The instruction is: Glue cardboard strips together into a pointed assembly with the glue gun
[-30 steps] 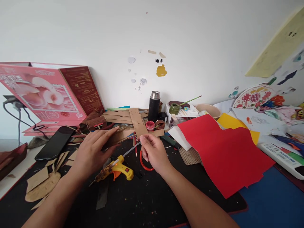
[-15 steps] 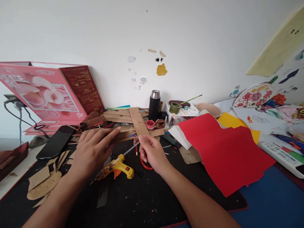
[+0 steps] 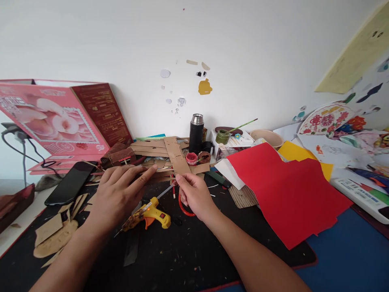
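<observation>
A thin brown cardboard strip (image 3: 164,177) spans the gap between my hands, above the black mat. My right hand (image 3: 194,194) pinches its right end between thumb and fingers. My left hand (image 3: 117,192) is closed over the left end, its fingers reaching toward the right; its thumb and that end are hidden. Below and between the hands lies a yellow hot glue gun (image 3: 152,213), with a glue stick (image 3: 165,190) in its back and a small orange light lit. Behind the strip, more flat cardboard pieces (image 3: 176,156) are stacked.
A black phone (image 3: 71,182) and cardboard scraps (image 3: 54,237) lie at left, before a pink box (image 3: 57,117). A black flask (image 3: 196,136) and red paint pot (image 3: 191,158) stand at the back. Red sheets (image 3: 285,198) cover the right; a box cutter (image 3: 219,179) lies beside them.
The cardboard strip has tilted, showing less of its broad face. Both hands stay almost in place, with only slight finger movement. The whole view has shifted a little.
</observation>
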Motion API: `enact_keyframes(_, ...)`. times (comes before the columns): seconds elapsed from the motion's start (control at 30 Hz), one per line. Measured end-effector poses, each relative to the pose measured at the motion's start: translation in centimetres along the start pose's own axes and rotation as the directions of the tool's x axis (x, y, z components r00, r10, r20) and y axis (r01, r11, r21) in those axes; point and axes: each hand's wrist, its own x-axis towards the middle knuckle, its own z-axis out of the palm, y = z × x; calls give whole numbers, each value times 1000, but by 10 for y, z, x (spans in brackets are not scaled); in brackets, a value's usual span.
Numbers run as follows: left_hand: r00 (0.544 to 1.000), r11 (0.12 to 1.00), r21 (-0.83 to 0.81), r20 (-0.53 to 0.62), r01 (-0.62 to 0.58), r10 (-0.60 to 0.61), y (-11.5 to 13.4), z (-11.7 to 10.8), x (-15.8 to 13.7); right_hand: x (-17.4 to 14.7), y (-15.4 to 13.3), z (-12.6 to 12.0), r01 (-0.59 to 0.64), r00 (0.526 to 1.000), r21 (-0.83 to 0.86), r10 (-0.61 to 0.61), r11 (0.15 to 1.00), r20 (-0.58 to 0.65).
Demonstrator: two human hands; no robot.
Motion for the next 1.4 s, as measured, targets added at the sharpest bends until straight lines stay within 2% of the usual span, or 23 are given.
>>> enact_keyframes(0.6,1000,1000,-15,29,9,-8,-1,-4,0,0,-1,0,-6,1000,-36,6,999,-16)
enact_keyframes(0.83,999,999,26,-1,-38,38,0,-5,3,-1,-1,0,-16,1000,-43,15,999,-15)
enact_keyframes(1.07,1000,1000,-13,-3,-3,3,0,-5,2,2,1,-1,-4,1000,-26,3,1000,-26)
enact_keyframes(1.27,994,989,-109,-25,100,-103,-7,2,-2,0,0,-1,17,998,5,-17,1000,-60)
enact_keyframes(1.33,980,967,-186,-63,176,-191,-10,5,-2,0,-1,-1,35,996,3,-34,999,-78)
enact_keyframes(1.4,937,910,-305,-117,282,-329,-11,5,-1,0,-2,-1,50,995,3,-50,999,-89)
